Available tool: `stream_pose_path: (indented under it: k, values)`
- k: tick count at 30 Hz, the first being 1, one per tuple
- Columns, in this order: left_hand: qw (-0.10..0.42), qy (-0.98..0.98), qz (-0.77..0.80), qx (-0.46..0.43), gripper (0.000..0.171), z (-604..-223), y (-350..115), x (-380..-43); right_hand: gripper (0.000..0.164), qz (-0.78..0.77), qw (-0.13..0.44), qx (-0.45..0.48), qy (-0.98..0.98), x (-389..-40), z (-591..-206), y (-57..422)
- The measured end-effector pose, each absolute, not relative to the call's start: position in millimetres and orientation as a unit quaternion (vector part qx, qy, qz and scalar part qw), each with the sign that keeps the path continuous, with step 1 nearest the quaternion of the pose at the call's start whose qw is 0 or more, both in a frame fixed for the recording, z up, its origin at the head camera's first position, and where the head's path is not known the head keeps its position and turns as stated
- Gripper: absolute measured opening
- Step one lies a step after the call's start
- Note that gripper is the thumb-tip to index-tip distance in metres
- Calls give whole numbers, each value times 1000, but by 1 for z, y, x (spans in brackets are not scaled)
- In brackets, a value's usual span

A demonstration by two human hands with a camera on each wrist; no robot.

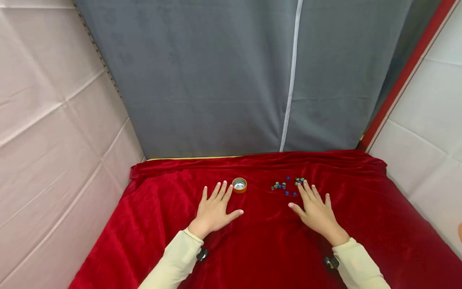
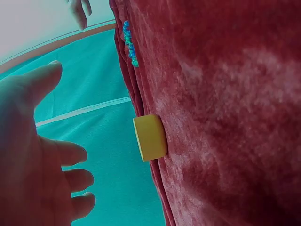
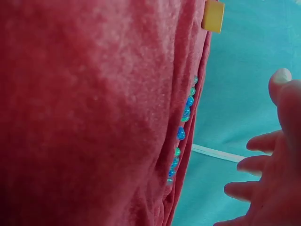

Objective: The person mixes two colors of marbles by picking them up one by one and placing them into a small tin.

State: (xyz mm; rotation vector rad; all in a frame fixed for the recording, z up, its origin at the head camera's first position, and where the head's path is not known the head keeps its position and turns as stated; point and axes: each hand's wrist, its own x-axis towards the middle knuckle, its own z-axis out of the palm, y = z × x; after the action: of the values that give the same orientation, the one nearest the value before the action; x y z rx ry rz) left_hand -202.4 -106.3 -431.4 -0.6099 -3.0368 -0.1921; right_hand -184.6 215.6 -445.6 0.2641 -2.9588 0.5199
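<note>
My left hand [image 1: 214, 208] is held with fingers spread and straight, palm down, just to the near left of a small round orange tin [image 1: 240, 185]. The tin stands upright with its open top showing a silvery inside. In the left wrist view the tin [image 2: 150, 137] appears yellow, apart from the fingers. My right hand [image 1: 317, 210] is likewise spread, its fingertips overlapping the near edge of a loose scatter of blue and green glass marbles [image 1: 287, 193]. The right wrist view shows the marbles [image 3: 181, 133] in a row, away from the fingers. Neither hand holds anything.
A red velvet cloth [image 1: 260, 241] with folds covers the table. Behind it hangs a grey curtain [image 1: 216, 80] with a pale vertical strip. White fabric walls [image 1: 54, 140] stand at left and right. Dark wrist cameras [image 1: 332, 262] sit below both sleeves.
</note>
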Motion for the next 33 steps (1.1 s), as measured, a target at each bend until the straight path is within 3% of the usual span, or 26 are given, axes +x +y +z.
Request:
stream_pose_path:
  k: [20,29,33]
  values:
    - [0,-981,-77,-179,90,-441,-105,-235,78,212,67,68,-973,-211,-458,224]
    - [37,-970,-170,-170,91,-450,-100,-254,71,310,82,72,-945,-223,-462,229]
    - [31,-949,-271,-161,92,-456,-98,-264,68,356,88,63,-928,-229,-465,231]
